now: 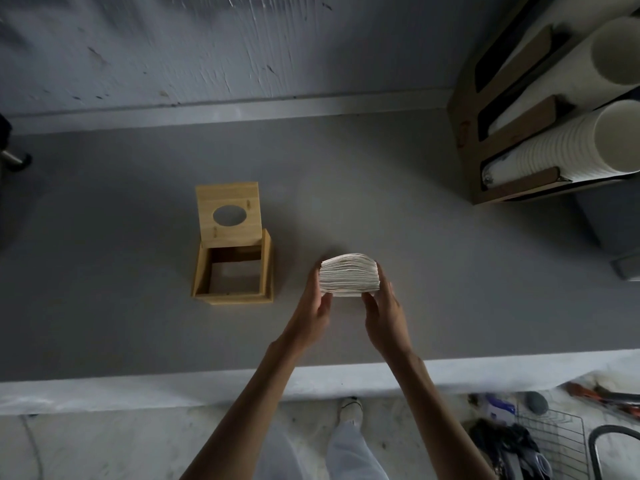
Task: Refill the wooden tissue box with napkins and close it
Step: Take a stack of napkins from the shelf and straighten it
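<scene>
The wooden tissue box [266,268] stands open on the grey counter, left of centre. Its hinged lid [239,233], with an oval hole, is tipped up at the far side, and the inside looks empty. To the right of the box, a thick stack of white napkins [349,276] is held between both hands. My left hand [311,311] grips the stack's left end and my right hand [382,315] grips its right end. The stack is apart from the box, just above or on the counter; I cannot tell which.
A cardboard dispenser [465,133] with stacks of white paper cups [571,147] fills the counter's far right. A wall runs behind the counter [138,323]. Below the counter's front edge are a wire basket [554,441] and clutter on the floor at right.
</scene>
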`<state>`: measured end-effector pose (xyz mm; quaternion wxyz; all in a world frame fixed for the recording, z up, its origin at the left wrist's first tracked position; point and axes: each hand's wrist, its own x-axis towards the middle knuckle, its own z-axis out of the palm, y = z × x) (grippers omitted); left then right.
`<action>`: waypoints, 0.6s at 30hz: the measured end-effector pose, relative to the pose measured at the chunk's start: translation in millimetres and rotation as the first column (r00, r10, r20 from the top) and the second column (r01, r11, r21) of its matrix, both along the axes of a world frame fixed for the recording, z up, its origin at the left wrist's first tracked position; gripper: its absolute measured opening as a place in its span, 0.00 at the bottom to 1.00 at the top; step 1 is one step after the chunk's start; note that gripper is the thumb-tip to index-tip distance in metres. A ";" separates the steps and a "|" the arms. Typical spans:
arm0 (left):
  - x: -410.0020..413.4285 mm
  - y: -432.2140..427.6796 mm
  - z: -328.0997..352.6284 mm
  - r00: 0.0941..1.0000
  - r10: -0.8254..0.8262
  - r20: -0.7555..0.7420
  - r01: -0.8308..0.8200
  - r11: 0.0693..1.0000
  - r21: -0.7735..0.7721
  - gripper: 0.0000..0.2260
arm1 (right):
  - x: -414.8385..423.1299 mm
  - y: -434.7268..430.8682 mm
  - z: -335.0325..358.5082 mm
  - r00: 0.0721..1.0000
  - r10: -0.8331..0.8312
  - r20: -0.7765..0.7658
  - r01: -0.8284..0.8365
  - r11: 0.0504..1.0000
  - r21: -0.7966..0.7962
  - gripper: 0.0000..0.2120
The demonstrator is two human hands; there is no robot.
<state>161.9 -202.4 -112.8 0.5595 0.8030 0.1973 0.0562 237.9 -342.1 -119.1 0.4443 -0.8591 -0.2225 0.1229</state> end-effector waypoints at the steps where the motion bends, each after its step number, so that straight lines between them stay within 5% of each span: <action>1: 0.3 0.1 -0.7 1.000 0.001 0.001 -0.001 1.000 -0.002 0.26 | 0.4 0.2 1.1 1.000 0.000 -0.003 0.000 1.000 0.005 0.27; 10: -7.4 13.6 3.1 0.998 0.065 -0.006 -0.065 0.998 0.025 0.14 | 11.8 -15.9 15.5 0.996 -0.042 -0.073 0.046 0.998 0.048 0.17; 15: 0.7 12.1 20.9 0.941 0.145 -0.305 -0.199 0.968 -0.152 0.09 | 15.4 -20.3 23.2 0.949 -0.105 -0.298 0.098 0.994 -0.037 0.09; 18: 6.4 7.2 21.5 0.879 0.219 -0.424 -0.296 0.947 -0.123 0.08 | 11.8 -20.4 19.1 0.925 -0.167 -0.342 0.130 0.983 -0.130 0.11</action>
